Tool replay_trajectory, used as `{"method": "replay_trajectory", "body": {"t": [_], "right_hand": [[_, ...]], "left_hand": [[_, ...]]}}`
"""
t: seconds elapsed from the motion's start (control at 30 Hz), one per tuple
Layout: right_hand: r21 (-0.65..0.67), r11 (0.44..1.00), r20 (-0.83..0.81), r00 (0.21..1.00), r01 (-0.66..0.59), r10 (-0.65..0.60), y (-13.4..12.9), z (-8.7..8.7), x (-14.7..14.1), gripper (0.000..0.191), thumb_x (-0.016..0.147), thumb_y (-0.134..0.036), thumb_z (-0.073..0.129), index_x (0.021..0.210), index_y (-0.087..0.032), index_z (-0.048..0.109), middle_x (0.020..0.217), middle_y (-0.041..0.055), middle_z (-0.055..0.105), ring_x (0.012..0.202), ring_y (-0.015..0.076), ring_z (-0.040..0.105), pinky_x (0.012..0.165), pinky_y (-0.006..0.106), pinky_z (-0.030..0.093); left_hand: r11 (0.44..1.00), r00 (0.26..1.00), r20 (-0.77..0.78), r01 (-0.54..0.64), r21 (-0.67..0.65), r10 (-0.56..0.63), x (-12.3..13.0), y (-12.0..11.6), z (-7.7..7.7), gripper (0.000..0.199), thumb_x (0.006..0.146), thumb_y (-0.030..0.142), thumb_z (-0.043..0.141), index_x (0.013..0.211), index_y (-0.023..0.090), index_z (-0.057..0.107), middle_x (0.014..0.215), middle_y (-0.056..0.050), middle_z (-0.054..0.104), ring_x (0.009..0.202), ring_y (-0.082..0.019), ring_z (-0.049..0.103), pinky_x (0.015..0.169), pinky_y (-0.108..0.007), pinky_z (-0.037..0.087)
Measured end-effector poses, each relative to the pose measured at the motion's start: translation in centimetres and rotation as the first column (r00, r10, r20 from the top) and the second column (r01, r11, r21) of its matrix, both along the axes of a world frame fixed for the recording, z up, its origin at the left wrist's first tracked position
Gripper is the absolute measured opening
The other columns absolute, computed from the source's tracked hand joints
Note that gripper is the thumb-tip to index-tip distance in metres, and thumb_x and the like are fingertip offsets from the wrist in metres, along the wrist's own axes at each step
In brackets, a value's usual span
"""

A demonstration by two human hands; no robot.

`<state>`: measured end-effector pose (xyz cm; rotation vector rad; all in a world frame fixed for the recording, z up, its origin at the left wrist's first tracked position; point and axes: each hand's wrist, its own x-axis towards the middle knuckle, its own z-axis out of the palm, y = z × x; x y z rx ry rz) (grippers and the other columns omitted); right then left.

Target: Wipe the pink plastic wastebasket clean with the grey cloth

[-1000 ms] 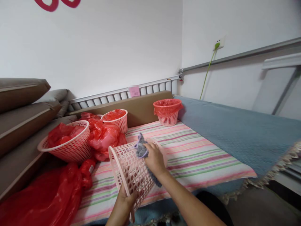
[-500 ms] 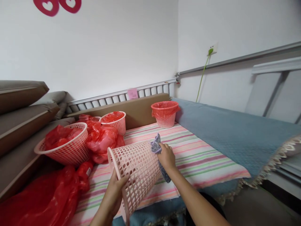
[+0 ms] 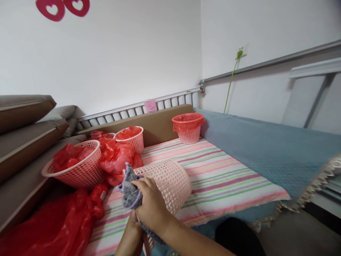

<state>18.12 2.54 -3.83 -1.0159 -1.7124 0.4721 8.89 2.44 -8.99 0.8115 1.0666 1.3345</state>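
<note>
A pink perforated basket (image 3: 174, 181) lies on its side on the striped cloth (image 3: 226, 177), its rim toward the lower left. My left hand (image 3: 131, 231) grips the rim, its fingers partly hidden behind my right hand. My right hand (image 3: 151, 199) is closed on a grey cloth with purple edging (image 3: 130, 190), held at the basket's rim just above my left hand. Part of the cloth hangs below my right hand.
Baskets with red bags stand at the left (image 3: 80, 167) and back left (image 3: 135, 142). A red-lined basket (image 3: 188, 133) is farther back. Red plastic (image 3: 58, 220) lies lower left, beside stacked cushions (image 3: 26, 138). A blue-covered cushion (image 3: 253, 142) borders the right.
My right hand has moved left with the grey cloth, from the basket's base end to its rim. My left hand still holds the rim, and the basket has shifted slightly right.
</note>
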Motion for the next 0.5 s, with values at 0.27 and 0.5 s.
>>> {"method": "replay_trajectory", "body": {"t": [0.27,0.5], "right_hand": [[0.049,0.981,0.161,0.967,0.189,-0.195,3.4,-1.4,3.7,0.053,0.064,-0.007,0.057,0.115,-0.024,0.06,0.111,0.0057,0.057,0.103,0.0218,0.049,0.091,0.031,0.039],[-0.085,0.762,0.392,0.725,0.642,-0.567,8.2,-3.8,11.8,0.041,0.077,-0.017,0.056,0.117,-0.02,0.059,0.107,0.0093,0.06,0.099,0.0236,0.051,0.079,0.029,0.038]], "left_hand": [[0.989,0.982,0.131,0.123,0.088,-0.133,0.5,-3.1,-0.7,0.09,0.058,0.02,0.077,0.138,0.023,0.037,0.124,-0.013,0.064,0.12,-0.034,0.054,0.098,-0.043,0.044],[0.98,0.972,0.127,0.193,0.048,-0.197,0.0,-3.3,-1.9,0.111,0.061,0.02,0.079,0.148,0.03,0.01,0.139,-0.014,0.051,0.121,-0.034,0.053,0.1,-0.045,0.042]]}}
